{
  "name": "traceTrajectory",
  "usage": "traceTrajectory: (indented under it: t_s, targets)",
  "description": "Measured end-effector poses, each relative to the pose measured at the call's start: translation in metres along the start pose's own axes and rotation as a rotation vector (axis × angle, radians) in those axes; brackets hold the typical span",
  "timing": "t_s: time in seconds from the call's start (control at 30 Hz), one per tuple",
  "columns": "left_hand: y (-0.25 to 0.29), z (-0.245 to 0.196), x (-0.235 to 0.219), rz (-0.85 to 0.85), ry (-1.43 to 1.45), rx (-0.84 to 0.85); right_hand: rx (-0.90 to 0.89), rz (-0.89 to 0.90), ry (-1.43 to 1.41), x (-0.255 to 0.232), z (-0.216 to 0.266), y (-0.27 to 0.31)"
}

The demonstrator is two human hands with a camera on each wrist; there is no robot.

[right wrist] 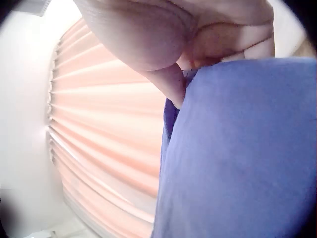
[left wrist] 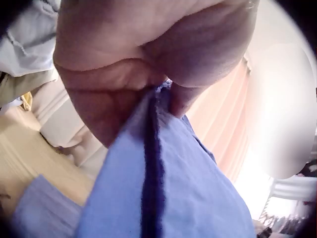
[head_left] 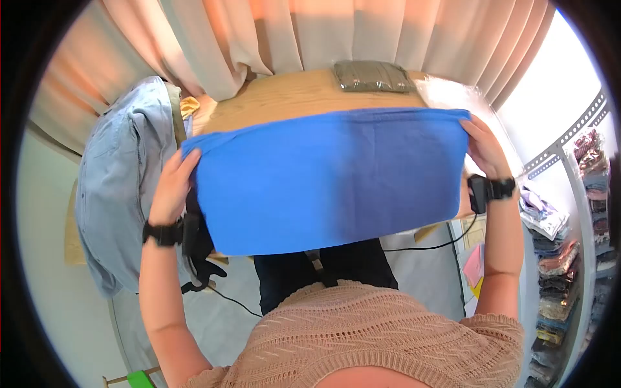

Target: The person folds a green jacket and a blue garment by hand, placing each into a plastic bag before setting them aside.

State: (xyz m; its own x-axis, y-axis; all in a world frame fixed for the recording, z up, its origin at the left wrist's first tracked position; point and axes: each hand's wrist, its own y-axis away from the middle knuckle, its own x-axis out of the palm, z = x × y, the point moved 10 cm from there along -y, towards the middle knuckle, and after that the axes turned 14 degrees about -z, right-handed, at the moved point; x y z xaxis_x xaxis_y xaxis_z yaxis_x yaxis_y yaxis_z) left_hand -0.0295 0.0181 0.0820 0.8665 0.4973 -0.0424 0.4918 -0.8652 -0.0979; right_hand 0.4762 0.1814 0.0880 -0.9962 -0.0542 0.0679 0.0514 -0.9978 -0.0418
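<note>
A wide blue cloth (head_left: 278, 181) is stretched between both hands above the front of the table, bright blue on its left part and darker on its right. My left hand (head_left: 173, 178) pinches its upper left corner between thumb and fingers. At the upper right corner my right hand (head_left: 486, 145) grips the same cloth. In the left wrist view, layers of the cloth (left wrist: 188, 173) hang from the left hand (left wrist: 153, 44) with a dark strip between them. The right wrist view has the thumb of the right hand (right wrist: 148, 39) on the near side of the cloth (right wrist: 242, 148).
The wooden table (head_left: 284, 90) carries a packed olive garment in clear plastic (head_left: 373, 76) and clear plastic wrapping (head_left: 453, 94). A light blue denim garment (head_left: 119, 187) drapes over the left end. Shelves of folded clothes (head_left: 559, 278) stand at right, with curtains (head_left: 362, 32) behind.
</note>
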Motion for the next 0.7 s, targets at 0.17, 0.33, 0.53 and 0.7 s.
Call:
traceTrajectory:
  t_s: [0.17,0.33,0.53,0.7]
  targets:
    - [-0.103,0.099,0.022,0.161,-0.363,-0.105,0.226,0.119,0.163,0.015,-0.114,-0.114]
    - [-0.122,0.162,0.031,0.228,-0.391,-0.243,0.391,0.066,0.492,0.024,-0.16,-0.112]
    - [-0.131,0.158,0.01,0.049,-0.727,-0.147,0.378,0.032,0.502,0.012,-0.162,-0.123]
    - [-0.145,0.163,0.017,0.1,-0.766,0.003,0.229,-0.069,0.725,0.013,-0.145,-0.126]
